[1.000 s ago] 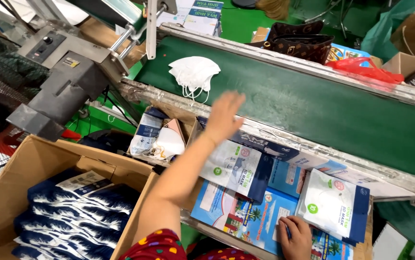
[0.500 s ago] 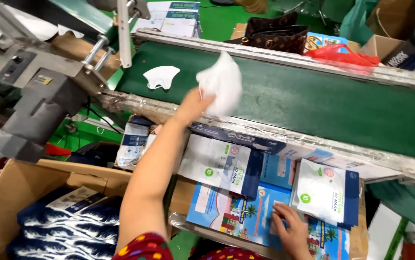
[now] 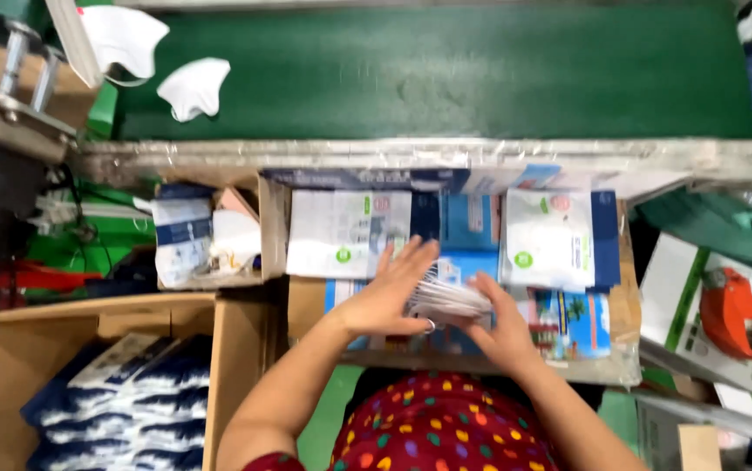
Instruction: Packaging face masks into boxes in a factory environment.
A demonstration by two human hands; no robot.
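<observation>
Both hands back at the desk, pressing a stack of white masks

The left hand, out over the green conveyor belt half a second ago, now lies flat against the white face masks, just before the right hand, fingers cupped round them; two masks lie far beyond.

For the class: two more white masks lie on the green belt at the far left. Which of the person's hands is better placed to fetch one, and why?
Probably the left hand: it lies on the side of the loose masks, while the right hand would have to cross over. Both now press the folded mask.
</observation>
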